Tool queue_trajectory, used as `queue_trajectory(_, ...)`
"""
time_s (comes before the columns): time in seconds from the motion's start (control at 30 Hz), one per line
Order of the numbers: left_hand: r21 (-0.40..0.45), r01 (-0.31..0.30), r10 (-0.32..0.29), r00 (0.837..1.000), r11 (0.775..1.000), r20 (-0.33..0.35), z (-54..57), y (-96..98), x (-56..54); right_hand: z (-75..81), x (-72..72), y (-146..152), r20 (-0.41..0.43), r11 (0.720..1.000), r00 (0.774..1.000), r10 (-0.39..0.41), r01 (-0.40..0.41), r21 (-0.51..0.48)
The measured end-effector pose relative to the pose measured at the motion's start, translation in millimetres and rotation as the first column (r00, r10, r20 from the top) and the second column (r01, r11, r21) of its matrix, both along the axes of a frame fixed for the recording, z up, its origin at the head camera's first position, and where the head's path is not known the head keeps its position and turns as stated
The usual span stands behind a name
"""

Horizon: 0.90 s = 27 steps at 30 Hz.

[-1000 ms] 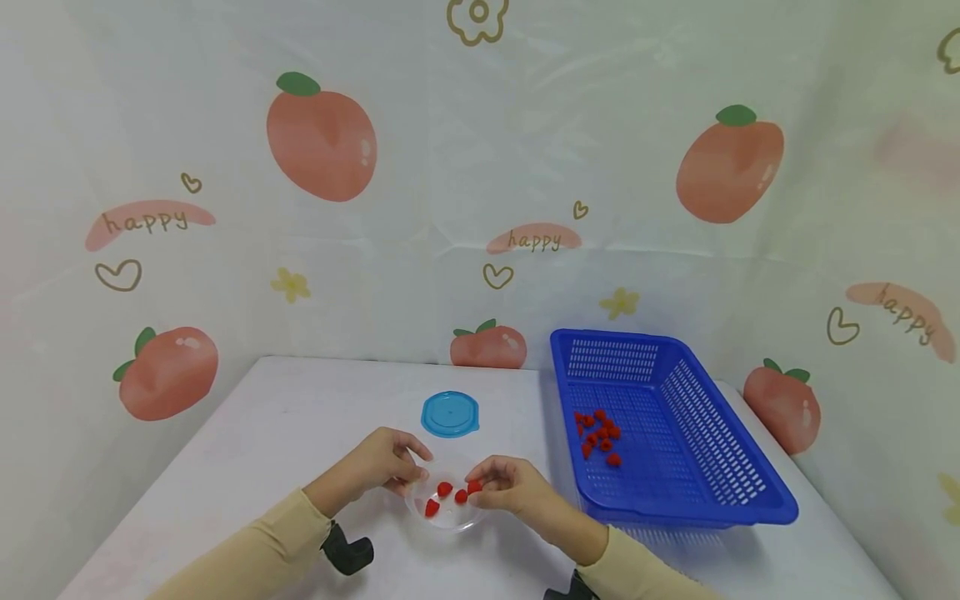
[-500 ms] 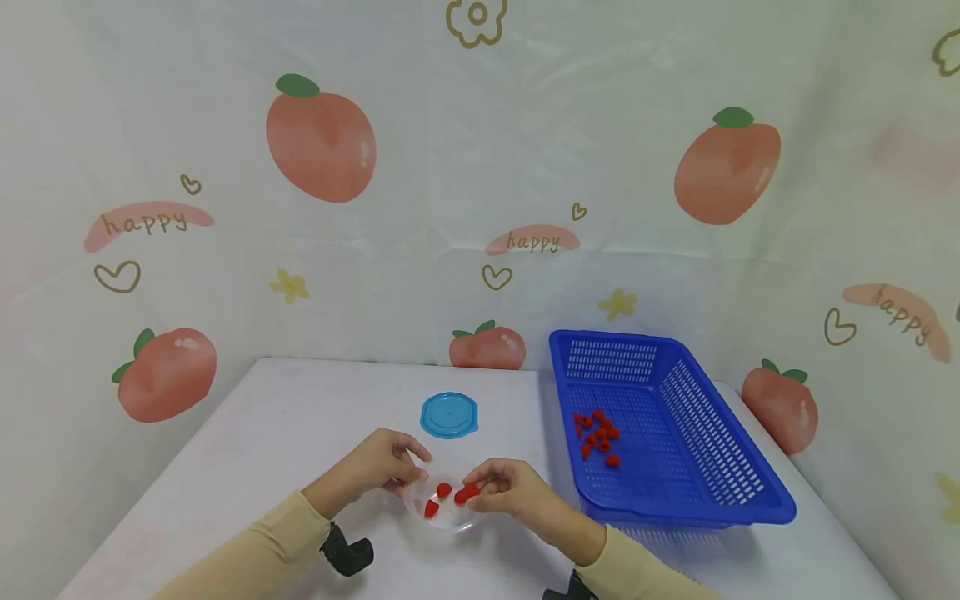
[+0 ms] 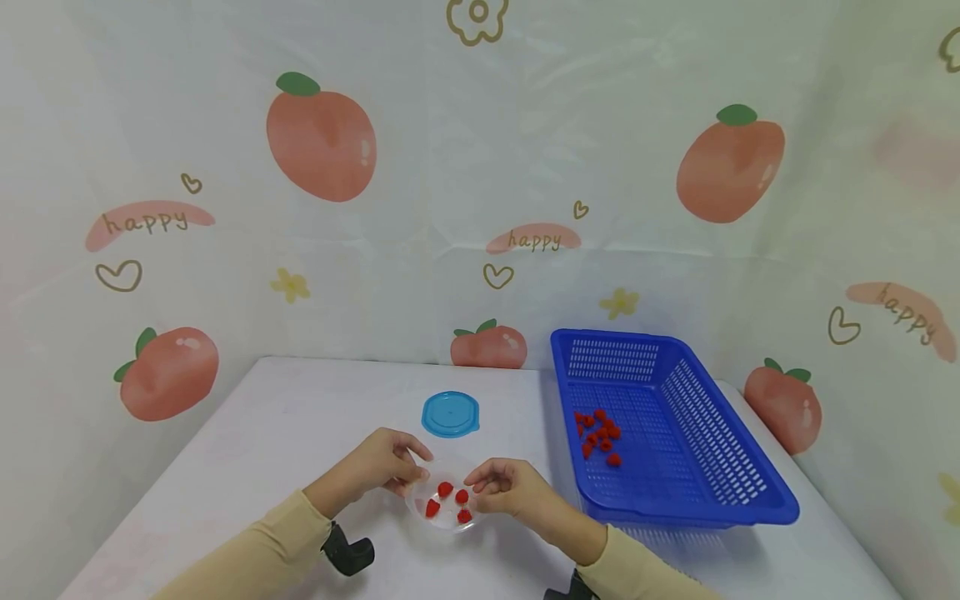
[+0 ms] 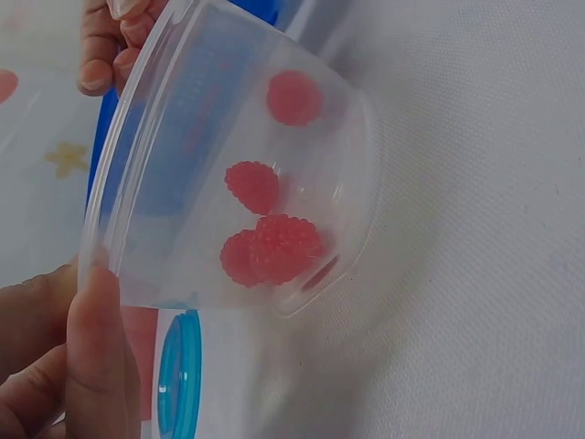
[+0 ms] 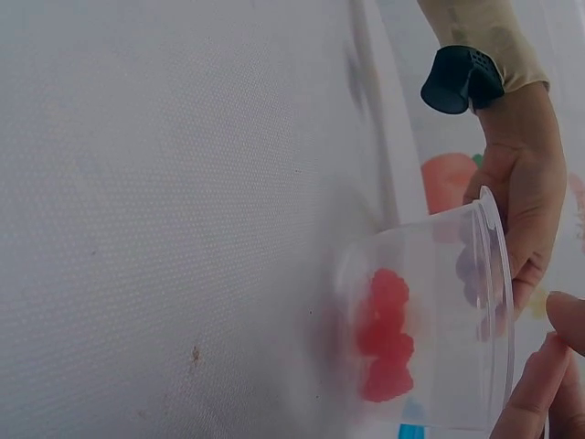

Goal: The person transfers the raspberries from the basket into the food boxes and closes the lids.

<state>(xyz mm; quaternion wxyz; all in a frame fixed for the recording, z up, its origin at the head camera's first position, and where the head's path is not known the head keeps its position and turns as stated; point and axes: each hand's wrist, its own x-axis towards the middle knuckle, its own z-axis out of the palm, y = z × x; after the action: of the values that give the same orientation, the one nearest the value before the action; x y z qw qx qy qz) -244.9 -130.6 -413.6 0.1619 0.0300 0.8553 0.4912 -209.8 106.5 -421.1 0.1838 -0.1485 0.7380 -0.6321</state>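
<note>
A clear round plastic bowl [image 4: 196, 197] stands on the white table in front of the person, with several red raspberries [image 4: 285, 249] lying on its bottom. My left hand [image 3: 386, 462] pinches the bowl's rim at its left side, between thumb and fingers. Over the opposite side of the rim is my right hand [image 3: 513, 486]; its fingers are loosely bent, and no berry shows between them. Whether the right fingertips touch the rim is hard to tell.
Behind the bowl lies a blue lid [image 3: 450, 414]. To the right stands a blue slotted basket [image 3: 686, 417], holding several more raspberries [image 3: 602, 433] along its left side. A fruit-print cloth [image 3: 405, 250] hangs behind the table.
The raspberry that my right hand pinched has left its fingers and now lies in the bowl near the front right. My left hand has stayed on the rim.
</note>
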Motion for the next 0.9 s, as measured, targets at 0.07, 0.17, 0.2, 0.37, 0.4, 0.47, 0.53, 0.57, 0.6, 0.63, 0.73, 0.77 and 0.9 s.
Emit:
queue_trajectory(0.07, 0.005, 0.004, -0.004, 1.0, 1.0, 0.001, -0.2, -0.3, -0.1, -0.1, 0.0, 0.1, 0.0, 1.0, 1.0, -0.001, 0.001, 0.0)
queue_trajectory(0.17, 0.011, 0.007, -0.007, 1.0, 1.0, 0.002, -0.5, -0.6, -0.2, -0.6, -0.3, 0.5, 0.004, 1.0, 1.0, 0.0, 0.0, -0.001)
queue_trajectory(0.2, 0.012, 0.005, -0.005, 1.0, 1.0, 0.002, -0.6, -0.7, -0.2, -0.9, -0.5, 0.7, 0.005, 1.0, 1.0, 0.001, -0.001, -0.001)
queue_trajectory(0.37, 0.002, -0.008, 0.008, 1.0, 1.0, 0.002, -0.5, 0.0, 0.0, -2.6, -1.4, 1.0, 0.009, 1.0, 1.0, 0.002, -0.002, 0.005)
queue_trajectory(0.4, -0.002, -0.01, 0.01, 1.0, 1.0, 0.002, -0.4, 0.3, 0.0, -2.8, -1.5, 1.1, 0.01, 1.0, 1.0, 0.002, -0.002, 0.006)
queue_trajectory(0.47, -0.008, -0.015, 0.015, 1.0, 1.0, 0.003, -0.3, 0.6, 0.2, -2.7, -1.7, 1.0, 0.014, 1.0, 1.0, 0.003, -0.003, 0.008)
queue_trajectory(0.53, -0.015, -0.02, 0.02, 1.0, 1.0, 0.003, -0.2, 0.8, 0.4, -2.6, -1.8, 1.1, 0.017, 1.0, 1.0, 0.004, -0.004, 0.011)
queue_trajectory(0.57, -0.016, -0.022, 0.022, 1.0, 1.0, 0.003, -0.1, 0.9, 0.6, -2.8, -1.7, 1.2, 0.017, 1.0, 1.0, 0.005, -0.005, 0.011)
queue_trajectory(0.6, -0.017, -0.022, 0.022, 1.0, 1.0, 0.002, -0.1, 0.9, 0.6, -2.5, -1.7, 1.1, 0.019, 1.0, 1.0, 0.005, -0.006, 0.012)
queue_trajectory(0.63, -0.018, -0.024, 0.024, 1.0, 1.0, 0.002, 0.0, 0.9, 0.7, -2.4, -1.6, 1.2, 0.018, 1.0, 1.0, 0.006, -0.006, 0.013)
queue_trajectory(0.73, -0.018, -0.024, 0.024, 1.0, 1.0, 0.0, 0.1, 1.1, 0.8, -1.5, -0.9, 1.4, 0.02, 1.0, 1.0, 0.005, -0.005, 0.013)
queue_trajectory(0.77, -0.019, -0.023, 0.023, 1.0, 1.0, -0.001, 0.1, 1.2, 0.7, -1.2, -0.5, 1.6, 0.019, 1.0, 1.0, 0.004, -0.004, 0.013)
queue_trajectory(0.9, -0.021, -0.02, 0.02, 1.0, 1.0, -0.004, -0.1, 1.6, 0.8, 0.2, 1.1, 2.4, 0.022, 1.0, 1.0, -0.005, 0.004, 0.004)
